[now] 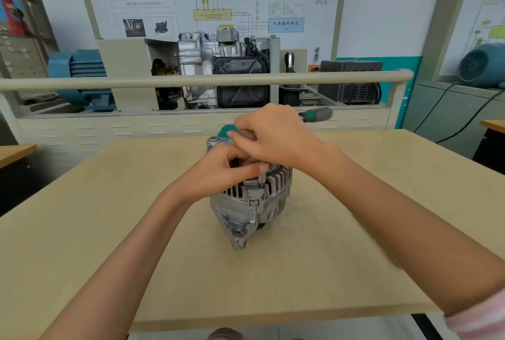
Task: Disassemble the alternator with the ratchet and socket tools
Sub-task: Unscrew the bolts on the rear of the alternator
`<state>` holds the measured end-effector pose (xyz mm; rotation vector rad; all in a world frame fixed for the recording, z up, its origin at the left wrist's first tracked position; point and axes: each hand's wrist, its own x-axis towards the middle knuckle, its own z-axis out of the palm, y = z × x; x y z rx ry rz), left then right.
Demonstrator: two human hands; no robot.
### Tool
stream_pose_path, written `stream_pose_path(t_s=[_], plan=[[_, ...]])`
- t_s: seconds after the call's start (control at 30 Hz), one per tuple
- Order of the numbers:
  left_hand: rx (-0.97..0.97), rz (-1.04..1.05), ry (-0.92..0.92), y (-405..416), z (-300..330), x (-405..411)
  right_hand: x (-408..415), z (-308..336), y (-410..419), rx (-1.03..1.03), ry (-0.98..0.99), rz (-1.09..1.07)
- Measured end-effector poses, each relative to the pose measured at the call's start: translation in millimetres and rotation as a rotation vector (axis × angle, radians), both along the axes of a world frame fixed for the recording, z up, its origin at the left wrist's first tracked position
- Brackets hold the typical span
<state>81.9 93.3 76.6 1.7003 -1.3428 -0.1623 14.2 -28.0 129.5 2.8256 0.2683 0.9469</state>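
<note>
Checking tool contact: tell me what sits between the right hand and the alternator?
Head view: a thin metal socket shaft runs from the right hand down onto the alternator.

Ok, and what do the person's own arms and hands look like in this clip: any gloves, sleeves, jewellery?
Both hands, the left hand and the right hand, are bare: no gloves, and no rings or watch show. Both forearms are uncovered up to the frame edge, except at the lower right corner, where a pale pink sleeve with faint stripes shows on the right arm. No sleeve shows on the left arm.
</note>
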Motion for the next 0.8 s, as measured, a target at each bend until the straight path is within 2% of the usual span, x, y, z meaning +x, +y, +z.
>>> stream_pose_path(t_s=[0.07, 0.17, 0.23, 0.33, 0.4, 0.47, 0.57, 0.67, 0.73, 0.8], plan=[[0.007, -0.016, -0.004, 0.4, 0.3, 2.4, -0.9, 1.0, -3.2, 0.034, 0.041, 0.082], [-0.015, 0.03, 0.031, -1.7, -1.3, 4.0, -0.8, 2.5, 1.0, 0.009, 0.04, 0.057], [-0.011, 0.075, 0.038, -2.9, -2.5, 4.0, -0.7, 1.1, 7.9, -0.024, -0.006, -0.052], [-0.018, 0.12, 0.029, -5.3, -5.6, 3.9, 0.1, -5.3, 19.7, -0.03, -0.116, -0.328], [-0.025, 0.138, 0.006, -5.6, -7.2, 3.8, 0.8, -7.6, 24.1, -0.004, -0.141, -0.401], [-0.018, 0.127, 0.007, -4.1, -5.8, 3.5, 2.3, -6.6, 20.8, -0.018, -0.135, -0.361], [0.021, 0.04, 0.0, 0.1, -0.5, 2.7, 2.9, 0.0, 10.7, -0.072, -0.071, -0.18], [0.023, -0.008, -0.002, 1.2, 1.0, 2.6, 1.1, 2.8, 2.1, 0.0, 0.031, 0.006], [0.02, 0.007, -0.004, 0.7, 1.1, 3.6, -0.9, 3.1, 1.5, 0.043, 0.038, 0.045], [0.036, 0.011, 0.018, 0.1, 0.4, 4.4, -1.1, 1.8, 7.9, 0.016, 0.002, -0.009]])
